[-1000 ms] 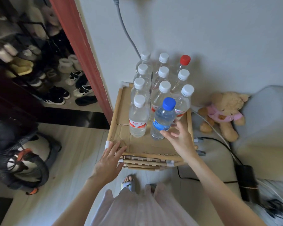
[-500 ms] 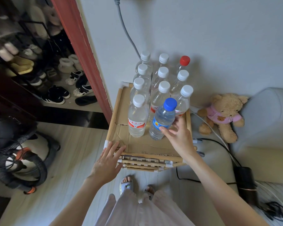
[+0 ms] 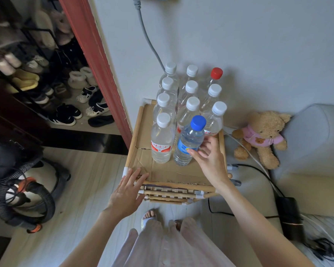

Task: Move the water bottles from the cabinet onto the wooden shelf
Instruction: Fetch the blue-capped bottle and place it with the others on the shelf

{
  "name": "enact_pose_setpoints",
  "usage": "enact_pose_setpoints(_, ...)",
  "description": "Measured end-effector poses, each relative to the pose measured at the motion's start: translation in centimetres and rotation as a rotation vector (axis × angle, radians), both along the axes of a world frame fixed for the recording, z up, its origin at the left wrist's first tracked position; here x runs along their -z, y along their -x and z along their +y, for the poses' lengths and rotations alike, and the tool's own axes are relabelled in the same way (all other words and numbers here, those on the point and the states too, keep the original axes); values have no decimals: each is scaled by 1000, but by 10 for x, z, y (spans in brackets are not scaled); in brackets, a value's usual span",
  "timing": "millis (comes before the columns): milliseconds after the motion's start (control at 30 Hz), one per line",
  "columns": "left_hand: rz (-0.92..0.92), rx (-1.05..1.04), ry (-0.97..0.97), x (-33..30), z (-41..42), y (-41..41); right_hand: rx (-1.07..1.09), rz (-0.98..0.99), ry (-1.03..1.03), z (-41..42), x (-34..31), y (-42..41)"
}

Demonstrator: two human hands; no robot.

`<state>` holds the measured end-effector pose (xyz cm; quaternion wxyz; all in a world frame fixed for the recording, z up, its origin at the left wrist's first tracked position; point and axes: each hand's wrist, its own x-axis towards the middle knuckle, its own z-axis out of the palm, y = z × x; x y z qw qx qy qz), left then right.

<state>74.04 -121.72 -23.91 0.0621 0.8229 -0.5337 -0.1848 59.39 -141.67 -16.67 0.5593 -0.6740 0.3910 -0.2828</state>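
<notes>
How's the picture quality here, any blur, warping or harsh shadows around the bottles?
Head view: the wide lens bends the red door frame and wall edges; the bottles and both hands stay sharp; the lower right corner smears; light is soft, bottles cast faint shadows on the wall; the shoe rack sits dim.

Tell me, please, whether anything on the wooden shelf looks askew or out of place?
Yes: the blue-capped bottle leans left toward the front white-capped bottle, while the other bottles stand upright in rows. The right hand has its fingers on it. The cardboard liner shows a crease.
</notes>
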Motion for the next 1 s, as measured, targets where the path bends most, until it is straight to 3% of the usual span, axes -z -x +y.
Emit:
enact_pose_setpoints(300, -6, 6, -37, -1, 0, 0, -28, 216, 142, 2, 19, -2)
enact_pose_setpoints(433, 12, 2, -31, -1, -1, -1, 107, 189, 49, 8, 24, -11)
enact_pose_setpoints(700, 34, -1, -11, 0, 0, -1, -11, 72, -22, 4, 30, -6)
enact_pose_setpoints(1000, -9, 1, -58, 0, -1, 0, 5, -3, -146, 11, 43, -5)
